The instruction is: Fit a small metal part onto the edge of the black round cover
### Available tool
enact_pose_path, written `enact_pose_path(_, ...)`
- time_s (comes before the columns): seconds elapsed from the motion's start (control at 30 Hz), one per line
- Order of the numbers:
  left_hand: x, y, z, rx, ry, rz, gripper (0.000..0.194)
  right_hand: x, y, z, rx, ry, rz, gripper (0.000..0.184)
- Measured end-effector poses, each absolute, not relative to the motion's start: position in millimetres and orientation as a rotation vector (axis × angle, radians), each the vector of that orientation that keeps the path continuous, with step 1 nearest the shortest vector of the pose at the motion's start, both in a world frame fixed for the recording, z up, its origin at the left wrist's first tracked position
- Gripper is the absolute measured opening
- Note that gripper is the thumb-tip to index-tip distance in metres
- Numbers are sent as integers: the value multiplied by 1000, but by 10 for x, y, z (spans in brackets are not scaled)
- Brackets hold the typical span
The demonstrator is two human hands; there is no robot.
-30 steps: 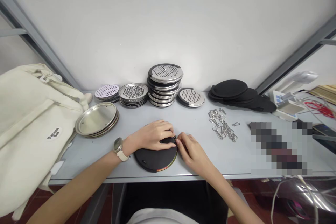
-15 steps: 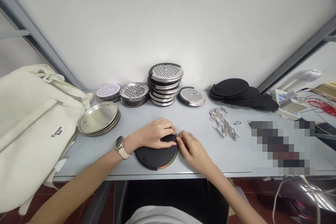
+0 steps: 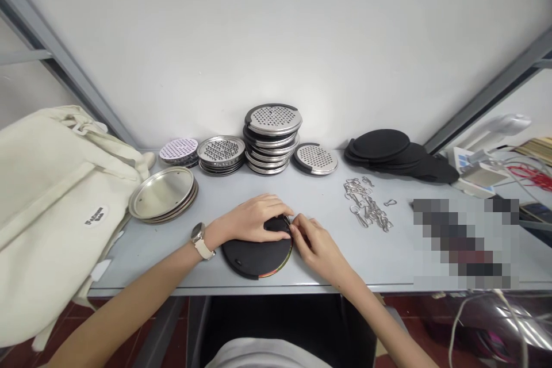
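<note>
A flat black round disc (image 3: 259, 256) with a coloured strip along its right rim lies near the table's front edge. Over its upper part rests my left hand (image 3: 254, 219), thumb and fingers curved around the far right rim and holding it. My right hand (image 3: 311, 241) is pinched shut at that same rim, its fingertips against those of my left hand. Whatever sits in the pinch is too small and hidden to name. Several small metal clips (image 3: 366, 206) lie loose on the table to the right of my hands.
Along the wall stand a tall stack of round graters (image 3: 272, 137), a lower grater stack (image 3: 221, 152), purple-topped discs (image 3: 178, 150), a single grater (image 3: 317, 158) and black discs (image 3: 382, 146). Metal lids (image 3: 161, 192) sit left, beside a cream bag (image 3: 56, 213). A power strip (image 3: 478, 172) is at right.
The fingers of my left hand have lifted and shifted slightly right at the disc's far rim. My right hand keeps its pinch there, and the disc stays in place.
</note>
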State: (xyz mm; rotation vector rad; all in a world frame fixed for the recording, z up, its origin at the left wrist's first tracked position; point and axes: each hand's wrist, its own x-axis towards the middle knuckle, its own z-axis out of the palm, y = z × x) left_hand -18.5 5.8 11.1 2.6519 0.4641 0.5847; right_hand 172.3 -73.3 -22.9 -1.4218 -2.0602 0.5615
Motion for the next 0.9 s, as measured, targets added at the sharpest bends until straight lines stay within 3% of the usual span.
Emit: enact_pose_path(0.9, -143, 41, 132, 2467, 486, 527, 37, 1732, -788, -210, -1410, -2085, 543, 17)
